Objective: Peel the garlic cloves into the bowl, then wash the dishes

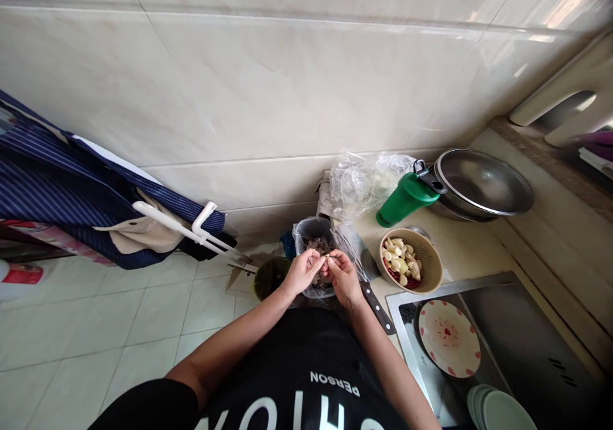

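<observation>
One small piece (326,259), pinched between my left hand (303,271) and right hand (345,276) over bin (313,227). Likely peeling; next tug wants care.

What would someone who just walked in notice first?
Probably the bright green bottle, on the counter left of the big metal bowl. Next, the person's left grip and right grip, meeting over the bin in the middle. Then the red-marked plate, lower right, nearer the person than the garlic.
</observation>
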The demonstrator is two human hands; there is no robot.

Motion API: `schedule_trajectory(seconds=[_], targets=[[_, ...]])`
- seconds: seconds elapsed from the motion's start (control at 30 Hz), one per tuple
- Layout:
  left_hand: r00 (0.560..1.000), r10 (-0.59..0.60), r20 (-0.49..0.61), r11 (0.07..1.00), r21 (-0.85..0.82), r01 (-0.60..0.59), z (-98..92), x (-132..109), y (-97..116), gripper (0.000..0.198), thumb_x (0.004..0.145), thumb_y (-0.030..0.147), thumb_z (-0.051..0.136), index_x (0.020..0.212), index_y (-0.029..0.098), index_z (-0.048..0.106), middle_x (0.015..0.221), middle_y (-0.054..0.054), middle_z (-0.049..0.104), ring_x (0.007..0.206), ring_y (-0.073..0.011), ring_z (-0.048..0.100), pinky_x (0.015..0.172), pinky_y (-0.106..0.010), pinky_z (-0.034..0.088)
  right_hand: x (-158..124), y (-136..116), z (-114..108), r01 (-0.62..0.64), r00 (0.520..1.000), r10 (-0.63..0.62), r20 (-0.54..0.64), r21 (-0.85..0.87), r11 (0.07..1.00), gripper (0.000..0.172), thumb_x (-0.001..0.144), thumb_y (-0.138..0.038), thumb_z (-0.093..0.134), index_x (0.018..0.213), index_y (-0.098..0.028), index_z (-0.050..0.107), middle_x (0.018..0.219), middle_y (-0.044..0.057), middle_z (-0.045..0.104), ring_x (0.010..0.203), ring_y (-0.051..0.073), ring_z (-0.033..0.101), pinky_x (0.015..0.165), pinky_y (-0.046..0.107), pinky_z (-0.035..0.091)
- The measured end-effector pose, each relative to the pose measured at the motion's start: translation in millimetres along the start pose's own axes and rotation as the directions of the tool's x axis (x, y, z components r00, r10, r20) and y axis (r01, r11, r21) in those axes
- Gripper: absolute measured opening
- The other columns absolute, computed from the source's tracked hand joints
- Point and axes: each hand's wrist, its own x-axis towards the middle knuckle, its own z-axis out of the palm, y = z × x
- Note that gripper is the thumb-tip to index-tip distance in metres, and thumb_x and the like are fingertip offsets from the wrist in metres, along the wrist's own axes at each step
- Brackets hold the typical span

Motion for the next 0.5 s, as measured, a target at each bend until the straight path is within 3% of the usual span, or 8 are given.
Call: schedule_trajectory(seconds=[0.07, 0.17, 0.23, 0.3, 0.33, 0.4, 0.47, 0.5], targets=[[0.999, 0.035, 0.033, 0.999, 0.027, -0.036, -1.4, 0.1, 0.2, 0.028, 0.081, 0.042, 0.054, 0.09, 0.015, 0.058, 0.073, -0.002, 0.059, 0.068, -0.0133, 0.053, 0.062, -0.022, 0.039, -1.7, -1.3, 1.2, -0.05, 0.999, 0.05, -0.007, 0.045, 0.998, 0.032, 0.061, -0.034, 0.074, 0.078, -0.018, 0.051, 0.065, -0.005, 0.058, 0.055, 0.008, 0.053, 0.056, 0.02, 0.044], [0.991, 0.09, 0.098, 0.994, 0.05, -0.095, 0.5, 1.0, -2.1, 0.03, 0.082, 0.043, 0.053, 0.078, 0.014, 0.06, 0.075, -0.003, 0.057, 0.072, -0.0143, 0.052, 0.066, -0.023, 0.039, -2.8, -1.1, 4.4, -0.086, 0.996, 0.086, -0.028, -0.007, 0.996, 0.034, 0.059, -0.037, 0.074, 0.073, -0.017, 0.05, 0.068, -0.004, 0.058, 0.059, 0.009, 0.056, 0.061, 0.023, 0.048], [0.989, 0.082, 0.127, 0.996, 0.01, -0.084, 3.5, 1.4, -4.7, 0.034, 0.083, 0.045, 0.052, 0.07, 0.014, 0.06, 0.073, -0.003, 0.055, 0.071, -0.0139, 0.05, 0.066, -0.023, 0.039, -3.3, -2.4, 5.7, -0.105, 0.993, 0.097, -0.067, -0.141, 0.984, 0.033, 0.064, -0.041, 0.069, 0.075, -0.018, 0.048, 0.068, -0.003, 0.058, 0.058, 0.011, 0.057, 0.06, 0.026, 0.049], [0.988, -0.007, 0.155, 0.995, -0.096, 0.022, 5.9, 1.4, -7.9, 0.035, 0.082, 0.047, 0.052, 0.074, 0.013, 0.06, 0.07, -0.002, 0.054, 0.065, -0.0122, 0.048, 0.059, -0.022, 0.037, -6.6, -8.0, 4.7, -0.103, 0.993, 0.065, -0.103, -0.421, 0.901, 0.028, 0.073, -0.043, 0.06, 0.079, -0.018, 0.048, 0.067, -0.001, 0.059, 0.055, 0.013, 0.057, 0.055, 0.027, 0.047], [0.984, -0.074, 0.16, 0.983, -0.154, 0.099, 6.1, 1.4, -9.6, 0.036, 0.081, 0.048, 0.053, 0.077, 0.013, 0.06, 0.069, -0.001, 0.053, 0.061, -0.0108, 0.046, 0.055, -0.021, 0.035, -10.0, -12.8, 3.0, -0.08, 0.993, 0.011, -0.117, -0.603, 0.794, 0.025, 0.078, -0.041, 0.055, 0.083, -0.018, 0.049, 0.068, 0.001, 0.059, 0.056, 0.014, 0.057, 0.054, 0.026, 0.046], [0.966, -0.214, 0.142, 0.937, -0.251, 0.245, 4.5, 1.7, -13.0, 0.037, 0.077, 0.051, 0.056, 0.081, 0.014, 0.058, 0.068, 0.0, 0.052, 0.053, -0.0076, 0.041, 0.046, -0.018, 0.028, -20.7, -25.4, -2.6, -0.028, 0.982, -0.16, -0.103, -0.911, 0.411, 0.02, 0.084, -0.034, 0.049, 0.092, -0.017, 0.052, 0.075, 0.005, 0.061, 0.062, 0.016, 0.059, 0.056, 0.026, 0.045], [0.943, -0.308, 0.13, 0.89, -0.311, 0.333, 0.5, 2.3, -16.5, 0.037, 0.075, 0.05, 0.058, 0.08, 0.014, 0.054, 0.068, 0.001, 0.052, 0.048, -0.0052, 0.037, 0.041, -0.016, 0.021, -35.4, -38.2, -9.9, -0.075, 0.948, -0.313, -0.061, -0.997, -0.034, 0.02, 0.086, -0.028, 0.047, 0.1, -0.016, 0.054, 0.088, 0.01, 0.061, 0.076, 0.02, 0.06, 0.063, 0.028, 0.045], [0.933, -0.332, 0.141, 0.868, -0.34, 0.361, -1.6, 2.8, -18.2, 0.036, 0.074, 0.05, 0.059, 0.078, 0.014, 0.053, 0.066, 0.002, 0.051, 0.047, -0.0044, 0.036, 0.04, -0.016, 0.018, -43.0, -43.1, -13.7, -0.115, 0.943, -0.33, -0.042, -0.972, -0.205, 0.022, 0.085, -0.028, 0.049, 0.103, -0.016, 0.054, 0.092, 0.011, 0.059, 0.082, 0.023, 0.059, 0.065, 0.03, 0.045]])
